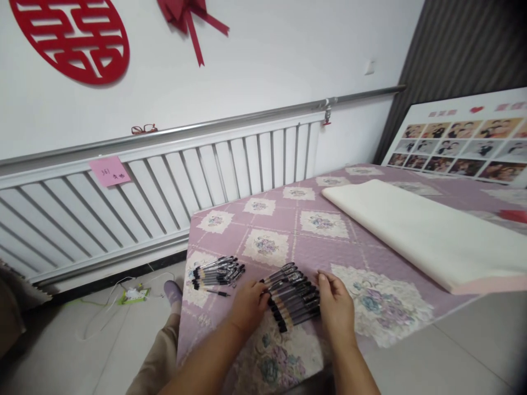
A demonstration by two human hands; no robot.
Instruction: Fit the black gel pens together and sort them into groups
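Pens, black-capped, one row: laid side by side toward the near edge of the cloth-covered table, between both hands.
Left hand: fingers curled, touching the row's left ends; whether it pinches a pen, cannot tell.
Right hand: partly curled, thumb toward forefinger, at the capped right ends; grip cannot be told.
Second lot of pens: loose pile beside the table's left edge, one pen at its near side.
Cream sheet, thick: lying toward the right edge.
White radiator, pink note attached: along the far edge.
Photo board: tilted, beyond the far right corner.
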